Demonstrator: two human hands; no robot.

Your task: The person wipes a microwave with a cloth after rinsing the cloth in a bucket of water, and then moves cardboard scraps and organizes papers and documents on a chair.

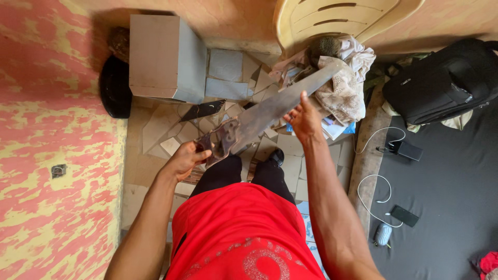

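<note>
The left hand (184, 159) grips the dark handle of a long grey metal machete (270, 109); the right hand (305, 120) pinches its blade, above the broken-tile floor (155, 129).

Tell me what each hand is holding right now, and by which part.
Both hold one machete. The left hand grips its dark handle end; the right hand touches the flat blade about midway, fingers along its edge.

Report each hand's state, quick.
Left hand: closed on the machete handle.
Right hand: fingers on the blade, grip cannot be told.
</note>
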